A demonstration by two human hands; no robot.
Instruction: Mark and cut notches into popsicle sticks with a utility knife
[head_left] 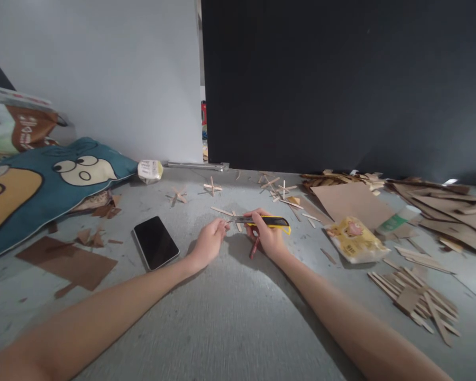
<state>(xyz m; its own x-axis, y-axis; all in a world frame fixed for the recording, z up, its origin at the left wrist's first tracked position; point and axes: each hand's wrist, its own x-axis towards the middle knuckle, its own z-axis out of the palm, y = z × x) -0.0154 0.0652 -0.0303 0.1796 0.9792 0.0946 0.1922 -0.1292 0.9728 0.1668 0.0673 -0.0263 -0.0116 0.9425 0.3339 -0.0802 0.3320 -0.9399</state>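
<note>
My right hand (266, 238) is wrapped round a yellow and black utility knife (275, 220), its blade pointing left. A dark red stick-like piece (254, 247), perhaps a pencil, shows beneath that hand; whether it is held too I cannot say. My left hand (210, 241) is closed in a pinch close to the blade tip, and what lies between its fingertips is too small to make out. Just beyond the fingers lie thin wooden sticks (222, 210). Several small crossed-stick pieces stand farther back, among them one star-shaped piece (212, 187).
Left are a phone (156, 242), brown cardboard (67, 262) and a blue cartoon cushion (83, 169). Right are a yellow tissue pack (356, 239), a green-and-white glue tube (397, 219), a pile of wooden sticks (416, 299) and cardboard sheets (440, 211). A dark panel (341, 84) stands behind.
</note>
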